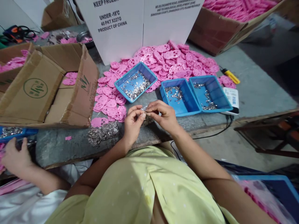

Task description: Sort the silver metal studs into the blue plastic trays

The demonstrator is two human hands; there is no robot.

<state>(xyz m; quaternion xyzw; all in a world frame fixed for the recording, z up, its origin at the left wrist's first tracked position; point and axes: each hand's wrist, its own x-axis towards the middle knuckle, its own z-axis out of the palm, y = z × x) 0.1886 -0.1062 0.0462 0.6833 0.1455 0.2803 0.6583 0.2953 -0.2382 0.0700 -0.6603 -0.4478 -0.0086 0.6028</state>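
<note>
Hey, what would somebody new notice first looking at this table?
A heap of pink pieces spreads across the middle of the table, behind three blue trays of silvery metal bits. At the near edge, the left hand and right hand pinch a small shiny piece between them.

Two hands, left hand [133, 124] and right hand [163, 116], pinch one small metal piece [143, 109]. Just beyond the fingers [136, 112] lie three blue trays [149, 71]; far left of them, a fourth and one other person's hand [14, 157]. Four brown boxes [35, 90], one white box [140, 21], one yellow-handled tool [230, 75].
</note>
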